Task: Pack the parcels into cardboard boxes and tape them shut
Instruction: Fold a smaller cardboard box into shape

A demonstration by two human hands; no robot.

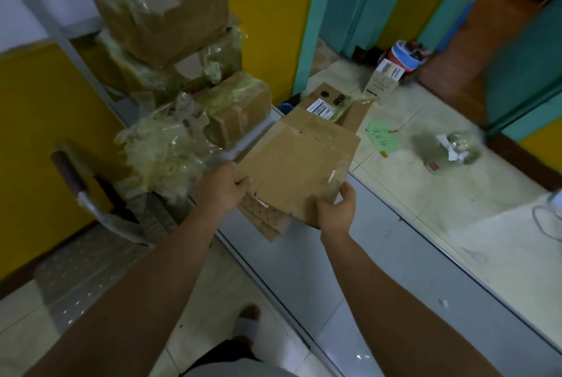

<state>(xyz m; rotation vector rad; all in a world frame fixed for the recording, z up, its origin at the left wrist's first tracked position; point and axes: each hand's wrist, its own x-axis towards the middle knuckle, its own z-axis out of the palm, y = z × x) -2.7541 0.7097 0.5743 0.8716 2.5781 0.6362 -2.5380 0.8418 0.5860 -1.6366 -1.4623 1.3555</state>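
A flattened brown cardboard box (pixel 299 161) is held in front of me above the grey counter edge. My left hand (pixel 223 186) grips its near left edge, thumb on top. Its near right corner is gripped by my right hand (pixel 336 209), fingers curled over the rim. More flat cardboard pieces (pixel 264 218) show beneath it. Beyond it lies another flat box with a white label (pixel 327 104). A stack of taped, plastic-wrapped cardboard parcels (pixel 170 21) rises at the left.
A pale counter top (pixel 456 194) runs to the right, holding a green paper note (pixel 381 136), a clear tape roll (pixel 456 147) and a small carton (pixel 383 78). A chair back (pixel 91 194) stands at the left. Teal door frames are behind.
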